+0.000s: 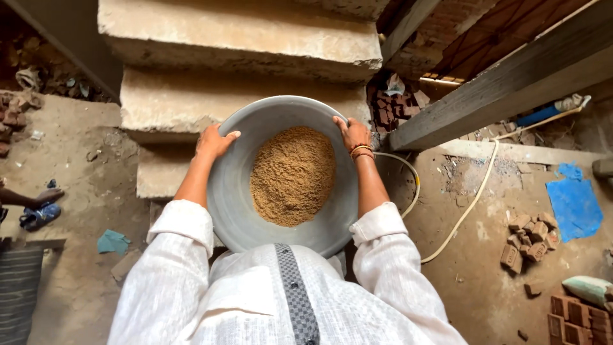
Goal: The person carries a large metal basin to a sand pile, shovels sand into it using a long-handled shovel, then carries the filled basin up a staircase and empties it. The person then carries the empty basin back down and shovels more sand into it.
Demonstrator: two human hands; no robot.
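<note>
Below concrete steps [242,38], two hands grip one pan [233,191].

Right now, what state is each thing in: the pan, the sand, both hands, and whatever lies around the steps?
Metal pan: held level, partly filled.
Sand: heaped in the pan's middle.
Left hand: gripping the pan's rim.
Right hand: gripping the rim, bangles on the wrist.
Concrete steps: bare, rough.
Loose bricks: piled on the ground.
White hose: lying slack.
</note>
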